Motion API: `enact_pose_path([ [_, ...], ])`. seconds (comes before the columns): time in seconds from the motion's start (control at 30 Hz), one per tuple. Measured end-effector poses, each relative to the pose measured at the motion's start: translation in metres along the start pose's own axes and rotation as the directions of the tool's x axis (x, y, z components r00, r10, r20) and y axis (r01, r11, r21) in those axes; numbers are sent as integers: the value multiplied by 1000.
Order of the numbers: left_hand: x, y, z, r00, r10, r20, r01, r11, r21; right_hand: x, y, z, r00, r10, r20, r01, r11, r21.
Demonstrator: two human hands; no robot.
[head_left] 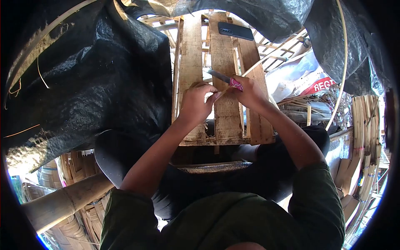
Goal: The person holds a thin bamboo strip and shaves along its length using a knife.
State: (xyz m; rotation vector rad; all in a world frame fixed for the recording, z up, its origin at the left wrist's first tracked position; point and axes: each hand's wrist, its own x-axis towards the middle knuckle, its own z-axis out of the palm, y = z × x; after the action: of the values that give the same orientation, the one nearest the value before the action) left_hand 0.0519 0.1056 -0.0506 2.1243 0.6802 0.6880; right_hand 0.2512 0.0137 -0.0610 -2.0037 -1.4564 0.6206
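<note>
My right hand (pixel 251 93) is closed around a knife (pixel 219 76) with a pink patterned wrap on its handle. Its blade points up and to the left, above the wooden slats. Between finger and thumb, my left hand (pixel 196 102) pinches a thin pale strip (pixel 223 93), which looks like bamboo. The strip runs across to my right hand, near the knife handle. A long pale strip (pixel 266 57) slants up to the right beyond that hand; whether it is the same piece is hidden by my fingers. Both hands are over a slatted wooden table (pixel 227 125).
A dark phone (pixel 243 31) lies at the table's far right. Black plastic sheeting (pixel 125 79) hangs on the left and overhead. Bundled bamboo strips (pixel 366 125) stand at the right, near a white and red sack (pixel 306 81). A thick bamboo pole (pixel 68 200) is at lower left.
</note>
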Motion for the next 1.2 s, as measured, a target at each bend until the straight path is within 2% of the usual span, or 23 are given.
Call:
enact_pose_path([
  [0.1,0,-2,2,999,-14,35,12,998,59,-3,-3,-1,1000,0,10,0,1000,0],
  [0.17,-1,-4,3,991,132,-16,-129,985,112,-3,-5,0,1000,1,29,-1,1000,11],
  [0.27,-3,-7,3,986,162,-39,-159,984,75,-2,0,7,1000,13,20,-13,1000,-23],
  [0.43,-4,-10,0,985,166,-52,-162,984,79,-2,5,12,997,-70,-10,69,994,-83],
  [0.6,-4,-14,-3,984,176,-19,-173,980,96,-6,4,14,997,-74,-5,73,990,-116],
  [0.7,-4,-16,-7,993,119,26,-120,989,85,-8,0,14,995,-97,-7,95,984,-154],
  [0.8,-3,-17,-12,979,194,64,-200,973,116,-10,-6,11,995,-102,7,102,977,-186],
  [0.97,-5,-14,-19,987,76,143,-97,985,141,-11,-1,14,992,-123,14,123,965,-230],
  [1.1,-10,-9,-25,986,80,145,-95,990,101,-9,-9,10,991,-135,14,136,977,-165],
  [1.17,-12,3,-35,962,-155,224,133,985,113,-9,-7,10,988,-154,0,152,979,-139],
  [1.2,-13,4,-40,961,-155,227,131,985,114,-9,-10,9,992,-126,12,126,982,-144],
])
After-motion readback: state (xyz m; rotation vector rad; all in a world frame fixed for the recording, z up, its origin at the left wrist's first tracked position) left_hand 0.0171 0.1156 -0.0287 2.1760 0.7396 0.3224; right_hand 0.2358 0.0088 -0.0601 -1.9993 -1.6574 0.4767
